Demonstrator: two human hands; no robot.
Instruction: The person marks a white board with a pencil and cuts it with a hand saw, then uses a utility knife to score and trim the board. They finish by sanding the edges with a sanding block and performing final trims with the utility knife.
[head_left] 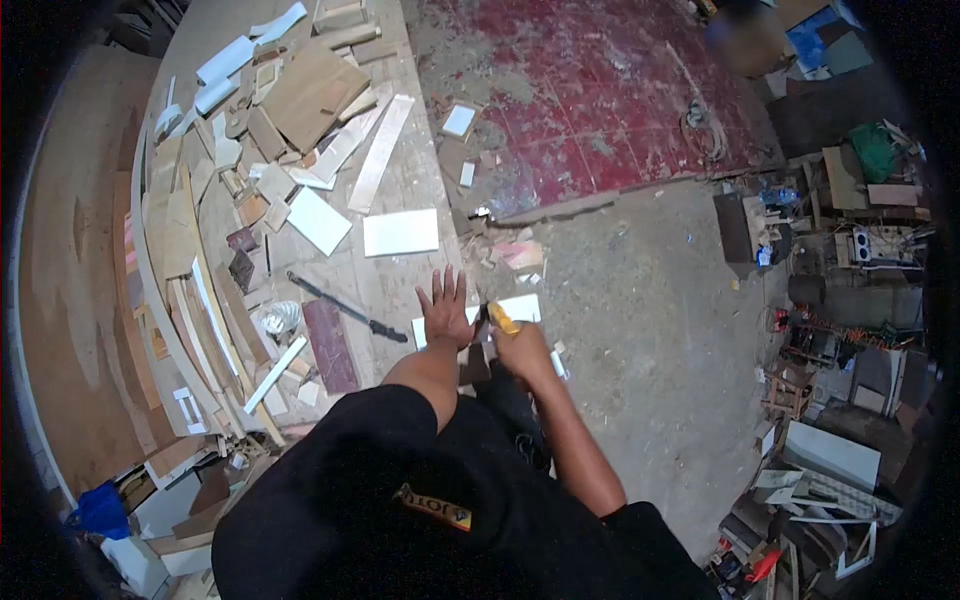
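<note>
My left hand point(447, 312) lies flat with fingers spread on a white board point(518, 306) at the workbench's edge. Close beside it, my right hand point(522, 350) is closed around the yellow handle of a tool point(502, 319). The tool's dark front part meets the board near my left thumb; its exact kind does not show clearly. Part of the board is covered by my hands. Left of my left hand, a long dark tool point(345, 307) lies slantwise on the bench. Two more white boards, one square-on point(401, 233) and one turned point(319, 222), lie beyond my fingers.
The wooden workbench point(375, 283) carries a heap of wood offcuts point(310, 95), long strips point(382, 153) and a maroon board point(330, 345). Concrete floor point(640, 330) extends to the right. A red panel point(600, 110) lies ahead. Scrap and tools crowd the right side. A blurred person's head is at upper right.
</note>
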